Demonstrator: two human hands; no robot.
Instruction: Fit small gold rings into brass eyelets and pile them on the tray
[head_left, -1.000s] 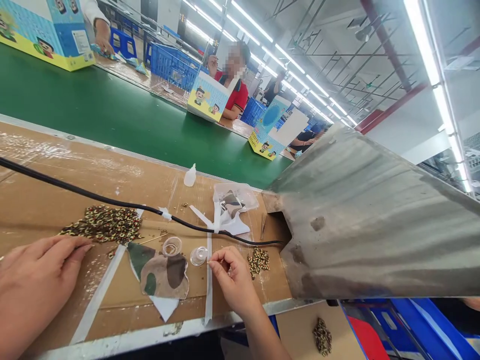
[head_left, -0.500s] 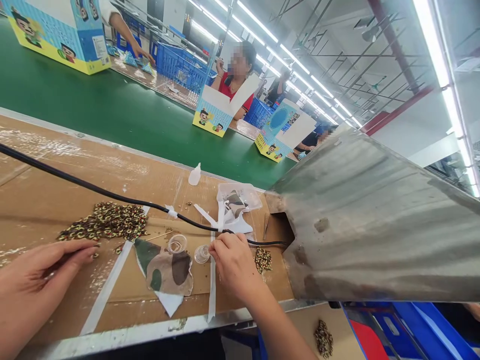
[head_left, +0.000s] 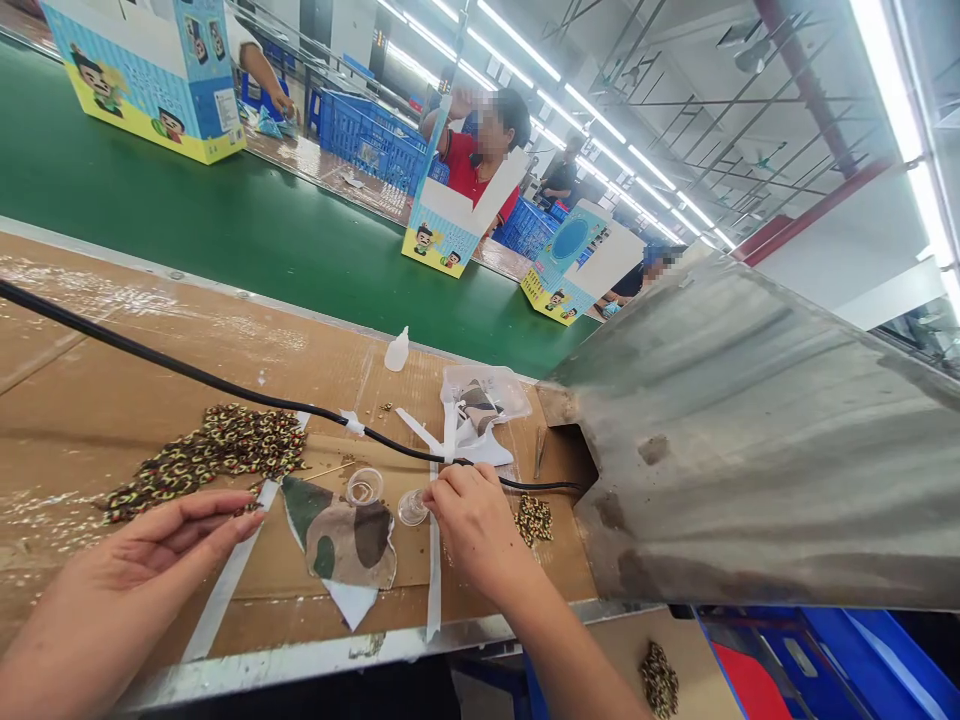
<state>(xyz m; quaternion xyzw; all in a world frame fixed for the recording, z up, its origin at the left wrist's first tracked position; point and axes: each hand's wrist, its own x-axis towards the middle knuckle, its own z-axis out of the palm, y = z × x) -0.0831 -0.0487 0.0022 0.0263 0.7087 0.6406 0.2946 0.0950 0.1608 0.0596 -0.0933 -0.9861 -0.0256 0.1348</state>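
Observation:
My left hand (head_left: 142, 580) pinches a small dark piece (head_left: 253, 507) between thumb and fingertips, beside a heap of small dark-and-yellow pieces (head_left: 225, 445). My right hand (head_left: 480, 530) is closed, with its fingertips at the rim of a small clear plastic cup (head_left: 411, 507). What those fingers hold, if anything, is hidden. Between my hands lies a camouflage cloth (head_left: 352, 545) over white material. Another small clear cup (head_left: 364, 486) sits at the cloth's upper edge, with a thin wooden stick (head_left: 330, 470) to its left. Several similar pieces (head_left: 534, 519) lie right of my right hand.
A black cable (head_left: 187, 377) crosses the cardboard-covered bench. Behind it are a white squeeze bottle (head_left: 397, 350) and a clear tray (head_left: 517, 393). A metal housing (head_left: 750, 440) blocks the right side. Printed boxes (head_left: 439, 235) stand on the green conveyor (head_left: 300, 240); people sit beyond.
My left hand has moved right and away from the bench edge, with the small piece in its fingertips. My right hand stays at the clear cup. The view has shifted slightly.

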